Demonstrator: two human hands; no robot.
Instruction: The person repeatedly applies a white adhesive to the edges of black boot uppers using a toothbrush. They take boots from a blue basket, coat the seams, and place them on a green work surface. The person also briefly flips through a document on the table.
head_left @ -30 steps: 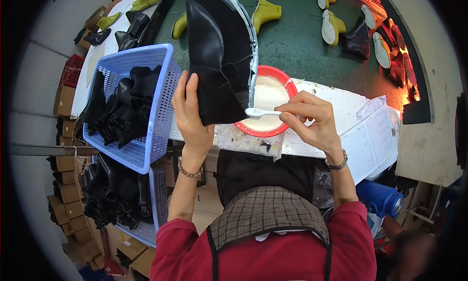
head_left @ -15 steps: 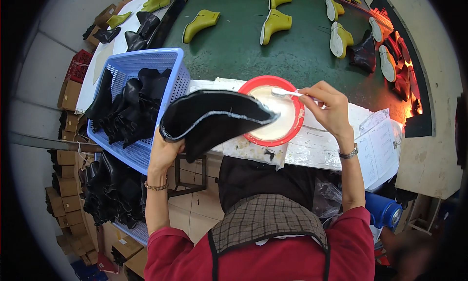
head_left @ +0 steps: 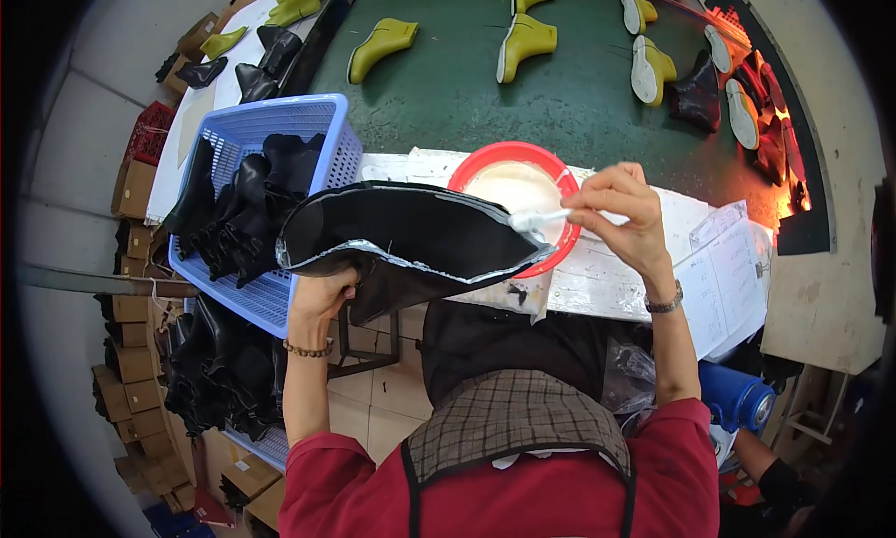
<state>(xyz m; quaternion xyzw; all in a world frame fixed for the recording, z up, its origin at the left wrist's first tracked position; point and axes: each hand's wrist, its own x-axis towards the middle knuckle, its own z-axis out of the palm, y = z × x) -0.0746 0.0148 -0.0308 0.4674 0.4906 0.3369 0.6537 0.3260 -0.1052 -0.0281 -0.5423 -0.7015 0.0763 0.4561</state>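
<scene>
My left hand (head_left: 320, 303) is closed on the near lower side of a black boot upper (head_left: 392, 225), which lies tilted with its wide opening towards me. White paste lines much of its edge. With pinched fingers, my right hand (head_left: 619, 213) holds a small white brush (head_left: 549, 217) that looks like a toothbrush. The paste-covered brush head is at the right end of the upper, against or just above the far edge. Behind them stands a red bowl (head_left: 509, 150) of creamy white paste (head_left: 509, 183), its near side partly hidden by the upper.
A blue basket (head_left: 341, 146) of black uppers stands to the left, with more uppers (head_left: 224, 365) below it. Yellow boots (head_left: 527, 48) on lasts stand on the green conveyor belt (head_left: 448, 99). At the right are a glowing orange heater (head_left: 798, 197) and written sheets (head_left: 728, 291).
The brush has moved from over the bowl towards me to the upper's right end. The upper has shifted slightly and turned, showing more of its pasted edge.
</scene>
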